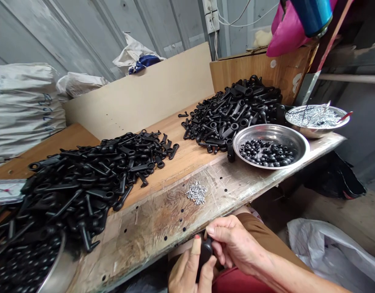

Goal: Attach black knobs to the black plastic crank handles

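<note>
Just off the bench's front edge, my left hand [190,270] is closed around a black crank handle [205,250], which it partly hides. One of its fingers has a wrap and a red tip. My right hand [231,242] pinches thumb and fingers together at the upper end of that handle; whatever sits between the fingertips is too small to make out. Closest to both hands on the bench lies a small heap of silver pins [197,192]. Beyond it a steel bowl [303,156] holds round black knobs [268,154].
Black crank handles are piled at the left [92,175] and at the back right [236,110]. Another steel bowl [343,118] contains many silver pins and some tools. At the lower left, a metal bowl [57,266] is full of black knobs. A blue cylindrical tool [312,16] hangs overhead.
</note>
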The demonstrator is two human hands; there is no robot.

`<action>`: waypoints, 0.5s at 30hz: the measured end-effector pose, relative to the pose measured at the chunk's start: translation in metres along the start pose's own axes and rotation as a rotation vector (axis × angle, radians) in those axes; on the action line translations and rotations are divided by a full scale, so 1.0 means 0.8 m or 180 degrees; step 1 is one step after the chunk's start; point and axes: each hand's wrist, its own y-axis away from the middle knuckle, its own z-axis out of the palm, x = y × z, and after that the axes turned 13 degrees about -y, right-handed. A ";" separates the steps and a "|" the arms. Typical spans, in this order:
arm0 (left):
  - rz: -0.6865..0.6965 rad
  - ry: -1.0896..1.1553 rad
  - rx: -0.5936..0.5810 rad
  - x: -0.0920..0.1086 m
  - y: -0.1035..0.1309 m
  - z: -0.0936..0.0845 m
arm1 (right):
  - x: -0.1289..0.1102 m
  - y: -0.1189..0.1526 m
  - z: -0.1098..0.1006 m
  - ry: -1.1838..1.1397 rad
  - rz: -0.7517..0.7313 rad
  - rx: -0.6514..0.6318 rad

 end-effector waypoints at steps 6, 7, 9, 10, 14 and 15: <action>0.0751 -0.0259 -0.0302 -0.011 -0.010 -0.009 | -0.007 0.002 0.001 0.0438 0.0068 -0.0062; 0.0834 -0.0271 -0.0365 -0.012 -0.012 -0.010 | -0.007 0.002 0.001 0.0517 0.0069 -0.0064; 0.0959 -0.0343 -0.0388 -0.014 -0.014 -0.010 | -0.009 0.002 0.001 0.0706 0.0052 -0.0130; 0.0960 -0.0436 -0.0319 -0.015 -0.013 -0.010 | -0.012 0.003 0.002 0.0826 0.0020 -0.0235; 0.0695 -0.0996 0.0103 -0.012 -0.007 -0.010 | -0.026 0.015 0.006 0.1441 -0.0239 -0.0854; 0.0690 -0.1060 0.0134 -0.010 -0.005 -0.011 | -0.030 0.019 0.007 0.1705 -0.0310 -0.0882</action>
